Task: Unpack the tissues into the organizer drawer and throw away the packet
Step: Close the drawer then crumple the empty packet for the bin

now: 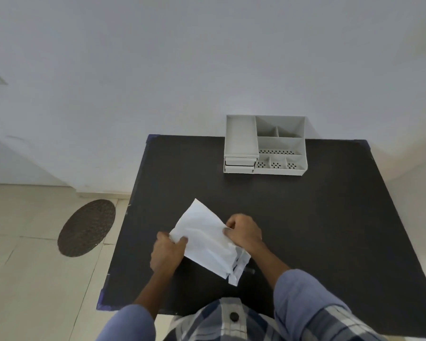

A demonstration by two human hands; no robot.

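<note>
Gripping the tissue packet [207, 238] above the tabletop [317, 217], left hand [169, 252] and right hand [244, 232] both clenched on it; best pull its torn end open gently; organizer drawer [239, 166] waits closed, well apart.

White packet [204, 238], black table [305, 217], grey organizer [265, 145], blue-checked shirt [221, 321].

No readable text; dark marks on packet [236, 263] too blurred.

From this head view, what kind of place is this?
Probably a home or small office corner: a dark table against a plain wall, a white desk organizer, tiled floor with a round woven mat.
</note>
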